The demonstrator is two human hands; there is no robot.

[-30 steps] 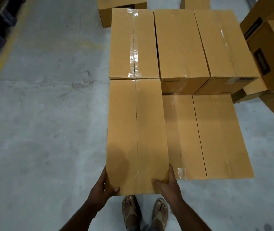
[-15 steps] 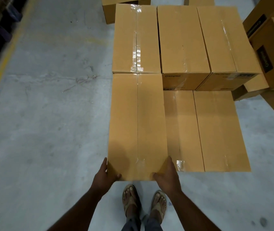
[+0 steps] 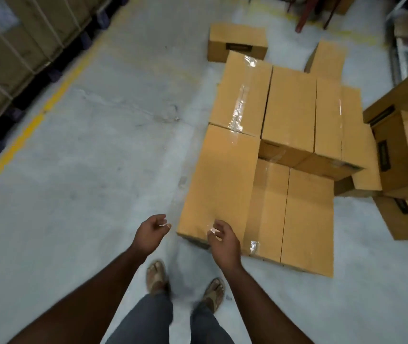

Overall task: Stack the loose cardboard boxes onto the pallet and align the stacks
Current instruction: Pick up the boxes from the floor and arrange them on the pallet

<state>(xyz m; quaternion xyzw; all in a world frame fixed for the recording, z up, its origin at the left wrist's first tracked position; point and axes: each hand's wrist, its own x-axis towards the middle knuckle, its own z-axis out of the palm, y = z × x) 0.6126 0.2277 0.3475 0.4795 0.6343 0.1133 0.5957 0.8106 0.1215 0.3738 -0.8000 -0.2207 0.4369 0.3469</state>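
One grey concrete floor | yellow line | stacked boxes

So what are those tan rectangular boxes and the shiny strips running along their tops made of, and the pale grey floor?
The tan rectangular boxes look like matte corrugated cardboard: flat brown faces, crisp folded edges. The shiny strips seem to be clear plastic packing tape, since they glint over the centre seams. The pale grey floor appears to be smooth concrete, mottled and scuffed, with a painted yellow line.

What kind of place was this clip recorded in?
Most likely a warehouse: bare concrete floor with a yellow painted line, stacked cardboard boxes, and strapped goods on pallets along the left wall.
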